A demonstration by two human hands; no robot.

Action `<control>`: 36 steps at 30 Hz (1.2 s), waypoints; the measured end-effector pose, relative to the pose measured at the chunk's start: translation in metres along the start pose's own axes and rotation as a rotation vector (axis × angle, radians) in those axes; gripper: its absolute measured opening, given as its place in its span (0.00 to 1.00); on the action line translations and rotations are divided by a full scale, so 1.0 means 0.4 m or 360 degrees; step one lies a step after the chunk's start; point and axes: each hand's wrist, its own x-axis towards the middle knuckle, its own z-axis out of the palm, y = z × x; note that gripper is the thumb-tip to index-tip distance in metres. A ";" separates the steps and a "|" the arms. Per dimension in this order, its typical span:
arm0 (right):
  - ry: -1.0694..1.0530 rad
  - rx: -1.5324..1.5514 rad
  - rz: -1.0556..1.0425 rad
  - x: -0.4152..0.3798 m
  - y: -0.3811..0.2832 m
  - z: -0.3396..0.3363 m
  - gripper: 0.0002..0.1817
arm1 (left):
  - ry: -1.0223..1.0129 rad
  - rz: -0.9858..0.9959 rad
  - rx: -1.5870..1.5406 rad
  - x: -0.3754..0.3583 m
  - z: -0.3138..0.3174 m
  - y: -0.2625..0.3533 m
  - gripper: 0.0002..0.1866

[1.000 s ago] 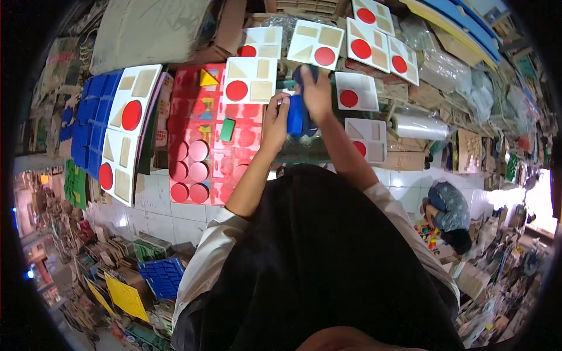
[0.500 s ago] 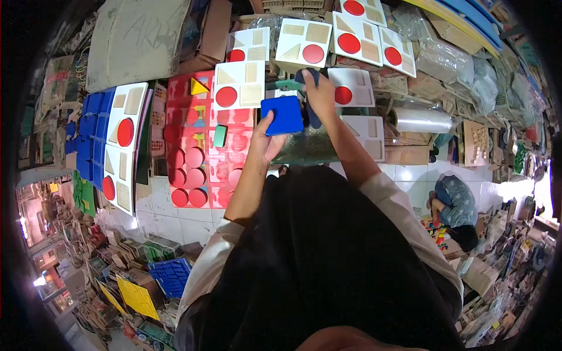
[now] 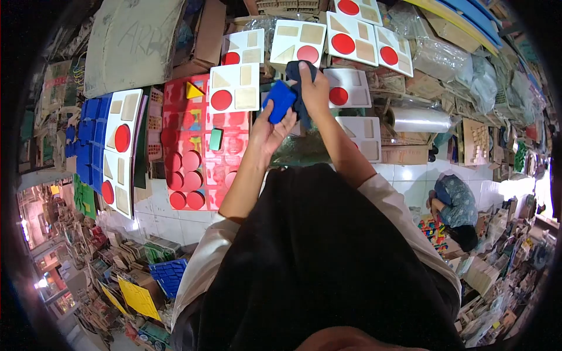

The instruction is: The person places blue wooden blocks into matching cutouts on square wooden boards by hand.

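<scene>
Blue block (image 3: 280, 103) has rotated since the frame half a second ago: its broad face, then nearly square to the camera, now slants with one corner uppermost. Position: raised above the table (image 3: 301, 153), in the left hand (image 3: 268, 131). The left thumb bears on the block near its edge; the other fingers extend beneath and beside it, holding it. The right hand (image 3: 315, 96) has its fingers closed on a bunched dark cloth (image 3: 293, 71), immediately beside the block; actual contact cannot be confirmed.

Recommended handling, as a judgement:
1. Keep the left thumb at the edge so that most of the face stays accessible.
2. Support the block from below; its smooth-looking faces may slip.
3. Keep the cloth folded beneath the right fingers and apply even pressure, corners included.
4. Hold the block clear of the adjacent white board (image 3: 235, 88), which carries a red disc (image 3: 222, 100).

Farther left, a green block (image 3: 216, 139) and a yellow triangle (image 3: 194, 89) rest on the red sheet (image 3: 177, 92).
</scene>
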 end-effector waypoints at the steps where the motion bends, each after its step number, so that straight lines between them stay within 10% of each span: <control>1: -0.0169 -0.0104 -0.0248 -0.010 -0.026 0.002 0.16 | -0.0130 -0.0090 0.0143 -0.007 -0.010 0.001 0.17; 8: -0.1168 -0.0082 0.0794 0.004 -0.065 -0.048 0.20 | -0.0409 -0.0159 0.1061 -0.082 0.014 0.073 0.22; 11: -0.1709 0.0057 0.0802 -0.006 -0.021 -0.010 0.24 | -0.0836 -0.0216 0.2373 -0.050 -0.011 0.089 0.20; 13: -0.1642 0.0028 0.0488 -0.047 -0.046 -0.003 0.24 | -0.0957 -0.0273 0.2052 -0.043 -0.006 0.071 0.20; 16: -0.0890 0.0794 0.1242 -0.073 0.048 -0.052 0.17 | -0.0977 -0.0246 0.1961 0.016 -0.071 0.105 0.19; 20: -0.0519 0.0670 0.1298 -0.119 0.238 -0.228 0.13 | 0.0254 0.0289 0.1069 0.199 -0.260 0.190 0.16; 28: -0.0106 0.0385 0.1327 -0.258 0.250 -0.419 0.15 | 0.1035 0.1036 0.2821 0.461 -0.510 0.279 0.16; 36: -0.0125 0.0482 0.1405 -0.252 0.213 -0.466 0.15 | 0.0571 0.1109 0.3254 0.448 -0.487 0.325 0.19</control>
